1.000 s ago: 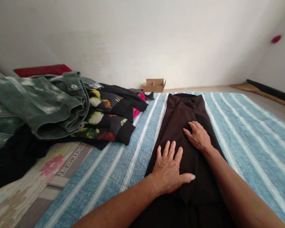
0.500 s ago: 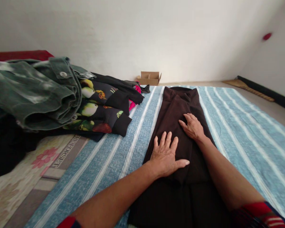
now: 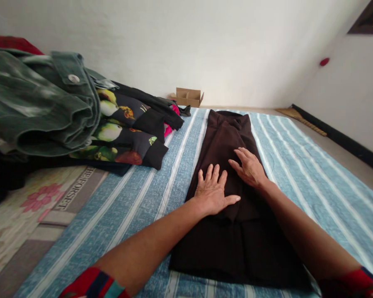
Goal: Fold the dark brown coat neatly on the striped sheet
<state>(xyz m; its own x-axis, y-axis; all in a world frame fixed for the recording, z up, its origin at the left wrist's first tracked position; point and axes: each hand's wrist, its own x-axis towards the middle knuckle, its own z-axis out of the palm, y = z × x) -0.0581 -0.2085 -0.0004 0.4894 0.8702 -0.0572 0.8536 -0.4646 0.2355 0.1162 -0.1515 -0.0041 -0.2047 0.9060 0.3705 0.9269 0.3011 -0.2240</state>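
Observation:
A dark brown garment (image 3: 236, 248) lies lengthwise on a blue sheet with white stripes (image 3: 149, 207). My left hand (image 3: 211, 192) rests flat on its middle, fingers spread and thumb pointing right. Slightly farther up and to the right, my right hand (image 3: 248, 167) is on or just over the same garment, its fingers apart and nothing held. The garment's far end has a gathered, wrinkled band, and its near edge spreads out wide toward me. Part of its right side is hidden under my right forearm.
At the left are piled clothes: a grey-green denim piece (image 3: 43, 103), a fruit-patterned garment (image 3: 121, 145) and dark ones. A patterned mat (image 3: 46, 203) shows below them. An open cardboard box (image 3: 188, 97) stands by the wall. A rolled straw mat (image 3: 301, 120) lies at the right.
The view has shifted, bringing the garment's near edge and more of the right wall into sight. Both hands remain on or over the garment in nearly the same places.

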